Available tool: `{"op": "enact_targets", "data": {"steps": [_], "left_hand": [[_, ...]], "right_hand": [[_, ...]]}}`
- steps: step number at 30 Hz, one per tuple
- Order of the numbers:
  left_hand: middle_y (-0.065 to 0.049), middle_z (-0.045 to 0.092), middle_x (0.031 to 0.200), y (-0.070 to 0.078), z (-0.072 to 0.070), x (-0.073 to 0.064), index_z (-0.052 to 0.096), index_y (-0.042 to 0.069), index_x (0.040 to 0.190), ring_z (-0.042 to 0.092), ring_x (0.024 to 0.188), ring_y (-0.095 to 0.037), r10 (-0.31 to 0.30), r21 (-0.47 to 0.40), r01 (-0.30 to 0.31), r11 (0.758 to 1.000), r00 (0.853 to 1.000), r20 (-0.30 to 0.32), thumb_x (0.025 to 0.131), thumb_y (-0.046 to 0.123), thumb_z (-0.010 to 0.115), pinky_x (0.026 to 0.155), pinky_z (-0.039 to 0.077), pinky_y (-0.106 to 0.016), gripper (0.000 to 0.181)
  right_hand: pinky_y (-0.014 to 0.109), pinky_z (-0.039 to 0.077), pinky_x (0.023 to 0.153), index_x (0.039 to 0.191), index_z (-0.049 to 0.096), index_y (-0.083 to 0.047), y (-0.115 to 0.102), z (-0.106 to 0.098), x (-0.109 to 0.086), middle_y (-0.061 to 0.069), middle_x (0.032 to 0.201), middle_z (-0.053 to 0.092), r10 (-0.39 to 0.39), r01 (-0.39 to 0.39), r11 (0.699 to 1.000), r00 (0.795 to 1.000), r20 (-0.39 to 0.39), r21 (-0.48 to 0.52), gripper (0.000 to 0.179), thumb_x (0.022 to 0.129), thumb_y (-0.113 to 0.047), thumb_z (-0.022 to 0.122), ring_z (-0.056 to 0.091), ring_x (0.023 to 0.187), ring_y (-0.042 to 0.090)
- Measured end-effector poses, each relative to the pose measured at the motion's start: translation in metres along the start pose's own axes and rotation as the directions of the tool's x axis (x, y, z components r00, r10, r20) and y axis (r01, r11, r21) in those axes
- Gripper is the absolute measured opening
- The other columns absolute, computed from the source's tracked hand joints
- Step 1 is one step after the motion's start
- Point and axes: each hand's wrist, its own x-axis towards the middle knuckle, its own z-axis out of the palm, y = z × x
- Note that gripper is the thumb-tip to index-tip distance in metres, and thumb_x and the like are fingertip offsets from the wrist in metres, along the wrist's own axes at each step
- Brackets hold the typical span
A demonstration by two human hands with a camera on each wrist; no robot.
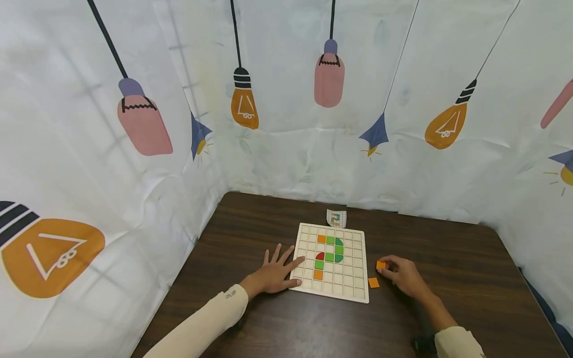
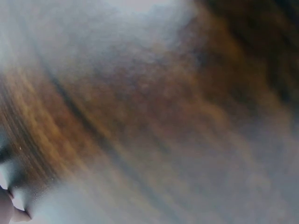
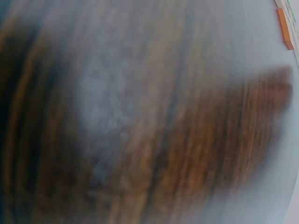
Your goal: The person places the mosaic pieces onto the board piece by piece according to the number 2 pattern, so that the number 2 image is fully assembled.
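Note:
A pale grid board [image 1: 353,268] lies on the dark wooden table, with orange, green and red tiles set in some of its cells. My left hand [image 1: 274,275] is spread flat at the board's left edge, its thumb and a finger resting on the rim. Off the board's right side, my right hand [image 1: 405,277] pinches an orange square tile [image 1: 381,265] between thumb and fingers, low over the table. A second orange square tile [image 1: 373,283] lies just left of that hand, beside the board. It also seems to show as an orange block [image 3: 285,29] in the right wrist view.
Behind the board lies a small paper card [image 1: 336,219] printed with a coloured grid pattern. A white cloth [image 1: 286,164] with lamp drawings hangs along the table's back and left sides. Something dark [image 1: 423,344] sits by the right sleeve.

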Motion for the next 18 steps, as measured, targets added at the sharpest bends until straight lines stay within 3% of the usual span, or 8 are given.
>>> {"op": "enact_targets", "data": {"steps": [10, 18], "left_hand": [[-0.01, 0.01, 0.17, 0.0, 0.0, 0.001, 0.018, 0.038, 0.161, 0.003, 0.153, -0.05, -0.003, 0.005, 0.003, 1.0, 1.0, -0.002, 0.098, 0.071, 0.039, 0.112, 0.011, -0.077, 0.075], [-0.011, 0.011, 0.169, 0.001, -0.001, 0.0, 0.02, 0.037, 0.161, 0.005, 0.152, -0.051, 0.004, 0.006, -0.004, 1.0, 1.0, -0.012, 0.098, 0.071, 0.04, 0.111, 0.012, -0.077, 0.074]], "right_hand": [[0.024, 0.043, 0.051, 0.113, 0.072, -0.008, -0.008, -0.001, 0.0, 0.003, 0.091, 0.063, 0.023, -0.022, 0.999, 0.999, -0.046, 0.04, 0.026, 0.089, -0.015, 0.078, 0.048, 0.06, 0.007], [0.026, 0.043, 0.047, 0.114, 0.072, -0.008, -0.024, 0.009, 0.002, 0.004, 0.092, 0.062, 0.044, -0.044, 0.994, 0.999, -0.004, 0.104, 0.027, 0.088, -0.014, 0.078, 0.048, 0.053, 0.009]]}}
